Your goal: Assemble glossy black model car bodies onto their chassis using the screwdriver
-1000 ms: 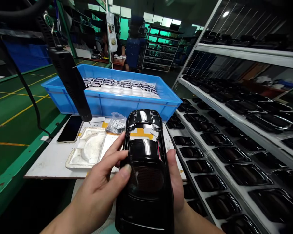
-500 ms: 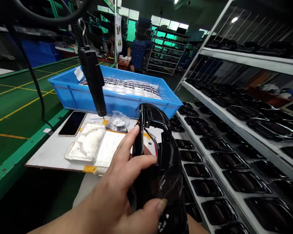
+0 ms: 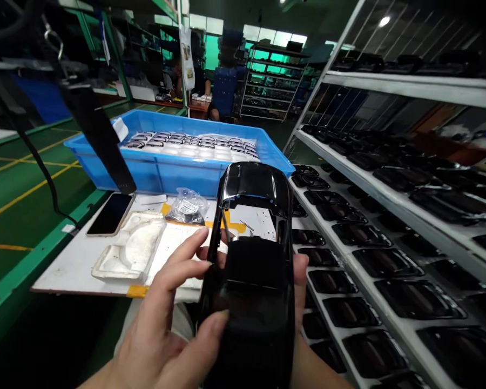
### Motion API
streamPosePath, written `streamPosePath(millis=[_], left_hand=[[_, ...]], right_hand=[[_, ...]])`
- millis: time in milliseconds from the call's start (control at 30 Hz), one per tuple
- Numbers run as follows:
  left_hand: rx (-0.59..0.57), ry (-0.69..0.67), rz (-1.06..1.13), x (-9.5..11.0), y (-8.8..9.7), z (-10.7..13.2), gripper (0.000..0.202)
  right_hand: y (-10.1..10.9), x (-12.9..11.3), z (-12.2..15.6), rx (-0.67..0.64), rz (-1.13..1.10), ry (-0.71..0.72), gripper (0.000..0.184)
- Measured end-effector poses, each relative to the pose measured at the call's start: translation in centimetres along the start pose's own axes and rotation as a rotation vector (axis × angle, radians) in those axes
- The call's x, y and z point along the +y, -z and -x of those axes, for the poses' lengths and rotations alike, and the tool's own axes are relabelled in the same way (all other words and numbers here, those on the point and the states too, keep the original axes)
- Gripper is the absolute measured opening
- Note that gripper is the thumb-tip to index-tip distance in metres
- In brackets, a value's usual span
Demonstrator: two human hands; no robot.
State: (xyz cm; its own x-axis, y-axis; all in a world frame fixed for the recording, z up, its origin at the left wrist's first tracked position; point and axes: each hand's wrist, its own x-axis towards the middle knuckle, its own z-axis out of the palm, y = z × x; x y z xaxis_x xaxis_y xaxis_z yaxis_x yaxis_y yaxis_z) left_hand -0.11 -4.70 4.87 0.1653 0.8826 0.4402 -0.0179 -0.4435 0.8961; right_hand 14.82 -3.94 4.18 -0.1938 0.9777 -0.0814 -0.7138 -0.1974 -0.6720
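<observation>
A glossy black model car body shell (image 3: 259, 259), with an open windscreen and side window gaps, is held in front of me over the near edge of the white work board (image 3: 65, 265). My left hand (image 3: 174, 308) grips its left side, thumb on the top surface and fingers along the window edge. On the far side, my right hand (image 3: 302, 302) supports the shell; one fingertip shows and the rest is hidden behind it. Left of the shell lie a white moulded block (image 3: 132, 248) with hollows and a clear plastic bag (image 3: 188, 205) bearing a label.
A black electric screwdriver (image 3: 99, 135) hangs at the left, above a phone (image 3: 110, 214). Behind the board stands a blue bin (image 3: 178, 173) of small black-rimmed parts. Racks (image 3: 389, 97) of black shells line the right side. A person (image 3: 202, 86) sits far back.
The shell has turned from its tilted side view so its top faces me. My left fingers have shifted to its left edge, and my right fingertip now shows. The screwdriver appears further left.
</observation>
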Motion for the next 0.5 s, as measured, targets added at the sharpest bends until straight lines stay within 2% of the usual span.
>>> streamPosePath(millis=[67,167,300,400,500], left_hand=[[0.035,0.061,-0.014,-1.1,0.3,0.9,0.047],[0.016,0.127,-0.006,-1.7,0.3,1.6,0.053],[-0.049,0.204,0.129,-0.3,-0.3,0.9,0.057],[-0.071,0.285,0.212,1.1,-0.7,-0.1,0.053],[-0.100,0.341,0.237,1.8,-1.1,-0.6,0.054]], right_hand=[[-0.3,-0.2,0.5,-0.063,-0.121,0.034,0.082],[-1.1,-0.1,0.8,-0.068,-0.182,0.127,0.078],[-1.8,0.3,0.9,0.039,-0.088,0.207,0.078],[-1.2,0.8,1.2,0.104,0.013,0.238,0.075],[-0.5,1.1,1.7,0.117,0.082,0.254,0.074]])
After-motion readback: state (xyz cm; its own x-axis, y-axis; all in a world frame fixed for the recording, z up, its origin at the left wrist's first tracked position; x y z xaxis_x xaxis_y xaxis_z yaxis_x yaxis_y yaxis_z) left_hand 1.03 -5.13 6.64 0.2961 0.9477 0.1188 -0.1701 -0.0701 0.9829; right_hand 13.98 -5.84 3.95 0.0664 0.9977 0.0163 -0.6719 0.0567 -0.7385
